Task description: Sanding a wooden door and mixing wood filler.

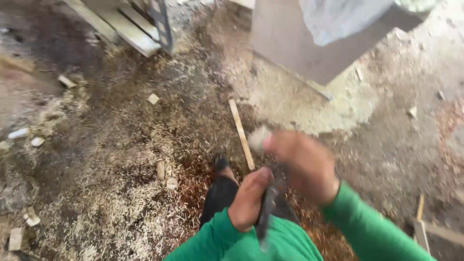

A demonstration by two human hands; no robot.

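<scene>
Looking down from the head camera, the left hand (249, 199) is curled tight around a dark, narrow tool (266, 212) held close to the green-sleeved chest. The right hand (304, 164), blurred, closes on a small pale block (258, 138) just above, over the sawdust-strewn floor (121, 193).

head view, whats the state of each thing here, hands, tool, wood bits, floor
left hand: closed round a dark tool, held close to the chest
dark tool: gripped, blurred, kind unclear
right hand: raised, blurred, closed on a small pale piece
small pale piece: held at the fingertips
thin wood strip: lying flat in sawdust
floor: covered in shavings and offcuts
</scene>
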